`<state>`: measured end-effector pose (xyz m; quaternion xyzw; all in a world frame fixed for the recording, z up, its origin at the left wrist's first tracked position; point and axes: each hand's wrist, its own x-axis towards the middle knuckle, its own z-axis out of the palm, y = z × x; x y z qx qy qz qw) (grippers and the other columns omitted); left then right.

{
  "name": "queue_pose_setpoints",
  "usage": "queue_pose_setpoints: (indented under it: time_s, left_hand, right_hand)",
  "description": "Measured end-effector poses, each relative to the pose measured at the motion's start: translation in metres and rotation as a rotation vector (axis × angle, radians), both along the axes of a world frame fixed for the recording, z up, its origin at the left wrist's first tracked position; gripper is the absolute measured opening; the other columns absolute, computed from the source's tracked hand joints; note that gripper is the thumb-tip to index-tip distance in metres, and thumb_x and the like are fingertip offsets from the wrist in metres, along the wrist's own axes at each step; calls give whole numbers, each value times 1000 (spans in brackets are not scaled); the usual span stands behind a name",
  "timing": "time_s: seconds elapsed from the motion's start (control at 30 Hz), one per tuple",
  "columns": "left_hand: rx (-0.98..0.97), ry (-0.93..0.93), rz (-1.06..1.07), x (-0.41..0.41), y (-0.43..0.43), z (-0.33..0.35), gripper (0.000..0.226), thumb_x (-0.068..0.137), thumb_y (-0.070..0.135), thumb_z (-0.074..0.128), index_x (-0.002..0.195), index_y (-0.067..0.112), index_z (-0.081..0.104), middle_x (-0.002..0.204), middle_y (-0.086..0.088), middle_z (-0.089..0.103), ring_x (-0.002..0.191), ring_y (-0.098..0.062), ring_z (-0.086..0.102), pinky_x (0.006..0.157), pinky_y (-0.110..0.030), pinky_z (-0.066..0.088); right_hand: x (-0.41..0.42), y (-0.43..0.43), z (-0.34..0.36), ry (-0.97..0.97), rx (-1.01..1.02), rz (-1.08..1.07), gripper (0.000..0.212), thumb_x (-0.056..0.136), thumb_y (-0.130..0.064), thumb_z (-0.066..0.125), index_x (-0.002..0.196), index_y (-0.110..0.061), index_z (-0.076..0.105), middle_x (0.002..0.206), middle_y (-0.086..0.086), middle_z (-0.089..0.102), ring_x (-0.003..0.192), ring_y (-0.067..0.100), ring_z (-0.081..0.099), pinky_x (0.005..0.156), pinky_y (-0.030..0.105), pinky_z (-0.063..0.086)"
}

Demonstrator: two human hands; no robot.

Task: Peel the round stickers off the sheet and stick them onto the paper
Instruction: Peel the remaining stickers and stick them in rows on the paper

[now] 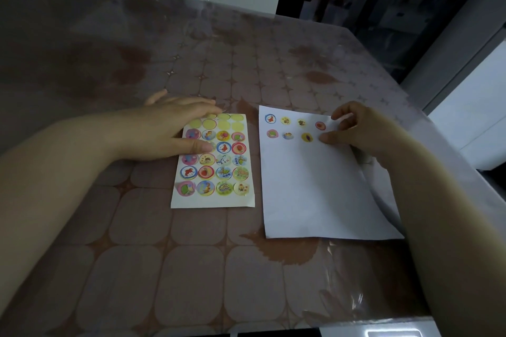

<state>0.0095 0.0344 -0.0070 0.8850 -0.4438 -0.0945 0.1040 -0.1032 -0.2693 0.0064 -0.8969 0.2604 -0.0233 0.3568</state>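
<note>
Left hand (175, 131) flat on sticker sheet (213, 202), right hand (358, 131) on paper (315, 194) — grip unclear

Two hands, the left hand (169, 131) and the right hand (358, 128); one sheet (213, 201) at centre; one paper (315, 194) right of it; seven stickers (270, 118) on the paper, four above three; eighteen countable on the sheet, the thumb hiding others.

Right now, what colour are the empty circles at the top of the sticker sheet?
Pale yellow: the empty circles on the sticker sheet, head view.
</note>
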Motion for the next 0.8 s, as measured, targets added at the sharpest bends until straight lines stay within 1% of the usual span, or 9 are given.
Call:
queue_pose_setpoints:
  time_s: [0.1,0.13,0.2,0.3,0.43,0.53,0.67,0.73,0.8]
  left_hand:
    - [-16,-38,57,0,6,12,108,45,89,21,141,39,26,152,18,21,138,2,16,114,-37,-2]
    - [-20,-52,82,0,8,15,104,47,85,23,140,38,28,151,17,25,138,-1,20,115,-39,-1]
    - [-25,-55,109,2,12,22,104,45,86,24,137,38,32,147,16,33,137,-5,24,115,-40,1]
    - [-3,-32,118,1,15,25,108,41,92,22,135,40,36,145,17,37,136,-5,26,114,-39,1]
    - [5,-4,144,-5,10,27,83,64,79,46,135,37,37,145,17,36,137,-4,25,115,-37,-2]
    - [24,4,160,-8,9,30,76,66,63,46,136,35,37,146,15,35,138,-6,25,115,-38,-2]
    - [65,-19,185,-9,13,35,67,77,49,60,137,36,34,147,13,35,138,-9,26,115,-39,0]
    - [113,-19,181,-12,14,41,69,76,49,62,137,38,32,146,13,36,137,-10,29,114,-37,3]
    - [155,-12,167,-14,14,53,71,76,47,64,138,37,32,145,14,37,134,-10,32,110,-29,13]
  right_hand:
    - [0,2,-3,-30,13,12,21,73,-30,75,82,-21,58,73,-5,51,63,10,46,54,23,36]
    - [1,4,-4,-44,3,13,18,74,-28,74,77,-21,58,70,-5,50,62,10,45,53,23,36]
    - [0,6,-4,-50,-4,6,16,75,-24,74,71,-21,58,69,-4,50,60,10,45,51,21,35]
    - [-2,7,-4,-49,8,-3,13,75,-25,73,73,-18,63,70,-4,54,59,10,47,50,20,37]
    - [-3,9,-3,-63,42,-11,12,76,-26,72,73,-18,65,68,-5,58,57,9,48,43,15,38]
    - [-2,9,-2,-41,60,-7,10,77,-21,72,72,-17,64,70,-4,59,58,8,49,38,11,38]
    - [-1,10,-1,-19,46,22,12,80,-21,69,80,-11,63,70,-6,57,60,6,49,43,14,42]
    - [0,8,3,20,-36,76,19,82,-28,66,80,-9,63,70,-4,58,63,11,50,51,19,42]
    - [-1,4,15,77,-139,133,23,86,-30,60,77,-10,64,75,2,62,63,15,49,58,22,39]
